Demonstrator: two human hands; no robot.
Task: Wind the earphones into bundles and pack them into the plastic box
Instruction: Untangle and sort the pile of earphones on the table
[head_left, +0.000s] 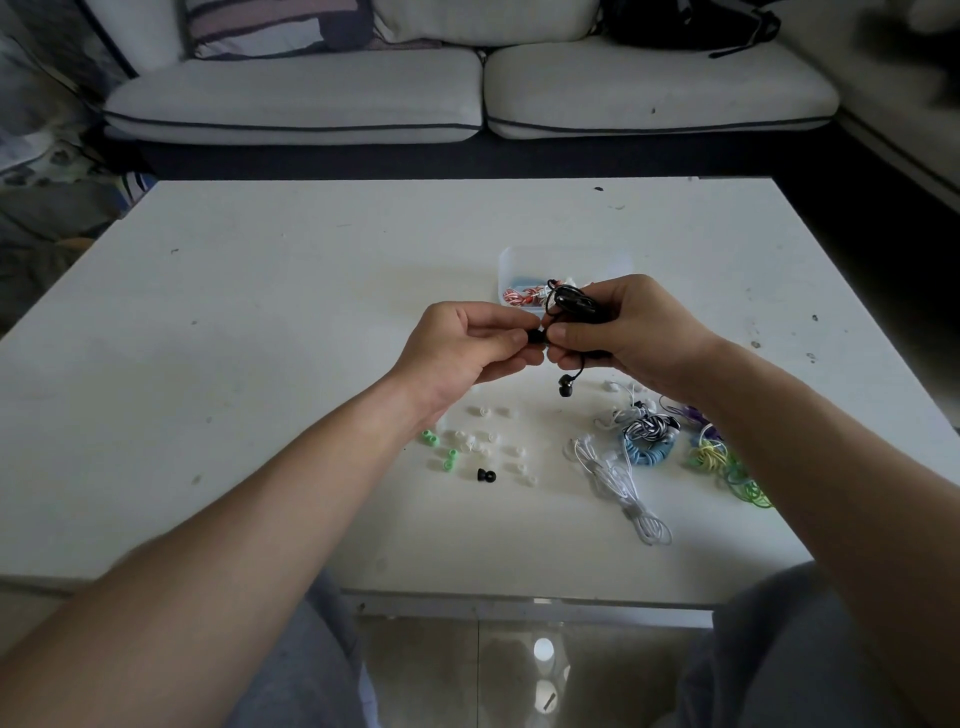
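Black earphones (574, 304): wound in a bundle, held above the table (260, 312) between both hands.
Right hand (641, 332): fingers curled round the bundle.
Left hand (467, 345): pinches a black end of the cord beside the right fingertips.
Loose end: one earbud (564, 387) hangs below the bundle.
Plastic box (511, 265): just beyond the hands, nearer the right one, with a red-and-white bundle (519, 297) inside.

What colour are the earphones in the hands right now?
Black. The earphones show best in the head view, held between the left hand and right hand.
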